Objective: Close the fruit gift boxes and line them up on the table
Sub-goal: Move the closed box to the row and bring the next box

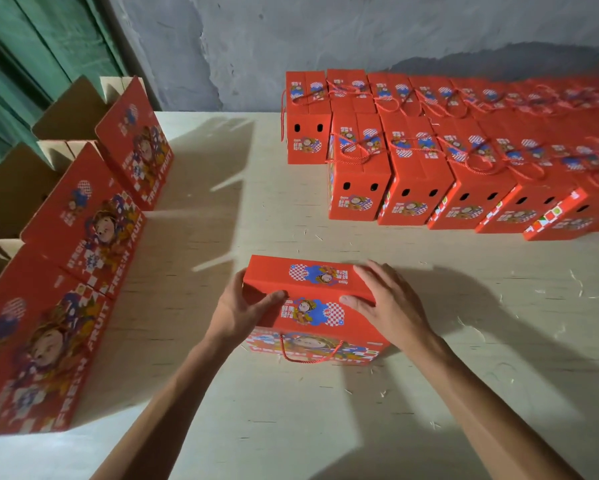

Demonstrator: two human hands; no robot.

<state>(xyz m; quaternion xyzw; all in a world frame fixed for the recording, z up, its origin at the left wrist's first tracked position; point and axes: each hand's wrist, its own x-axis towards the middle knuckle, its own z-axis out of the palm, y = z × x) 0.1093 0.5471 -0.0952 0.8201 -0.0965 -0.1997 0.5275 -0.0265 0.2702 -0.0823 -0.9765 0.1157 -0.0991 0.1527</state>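
Near the front edge of the pale wooden table (291, 427), a red fruit gift box (312, 306) stands with both top flaps folded down. The left hand (242, 310) grips its left end, thumb laid across the top seam; the right hand (384, 303) rests flat over the right end, fingers extended and pressing the flaps. The hands sit well apart, one at each end. A red rope handle (312, 355) hangs loose down the near face.

Likely faults: the flaps may spring up if pressure lifts before they lock, since corrugated card resists its folds; the dangling rope could catch under the box as it slides; uneven pushing could skew the box against the finished rows (447, 174) at the far right.

Each carton is a slim rectangular case of glossy printed card, red with blue and checkered motifs. Open boxes (94, 216) along the left show raw brown inner board. Pale fibres litter the matte, scuffed tabletop.
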